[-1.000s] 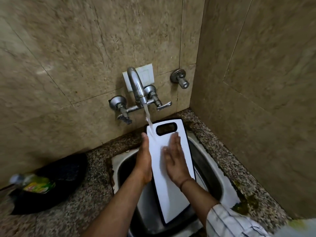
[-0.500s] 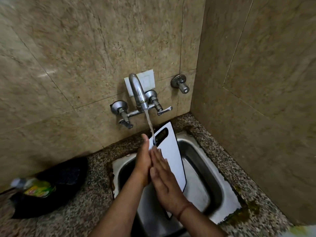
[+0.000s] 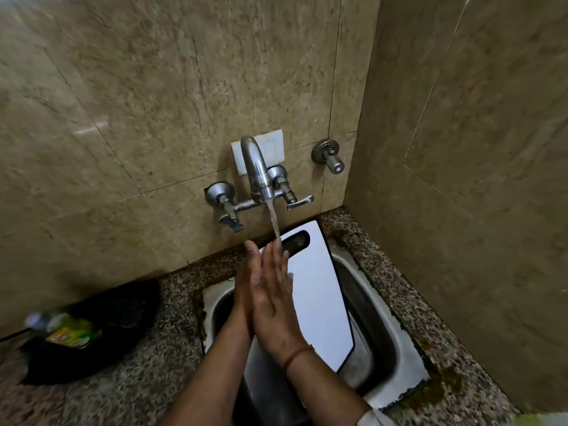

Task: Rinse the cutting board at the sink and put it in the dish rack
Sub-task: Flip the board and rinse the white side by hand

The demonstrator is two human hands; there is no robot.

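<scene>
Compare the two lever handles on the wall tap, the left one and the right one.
The left lever handle hangs down toward the counter and looks dark, while the right lever handle juts out sideways to the right and looks bright and shiny. Both are metal, sit on the same mixer tap, and flank the running spout.

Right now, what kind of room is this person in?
Most likely a kitchen washing corner: a steel sink set in a speckled stone counter, a wall tap running, and a white cutting board standing in the sink under the hands.
</scene>
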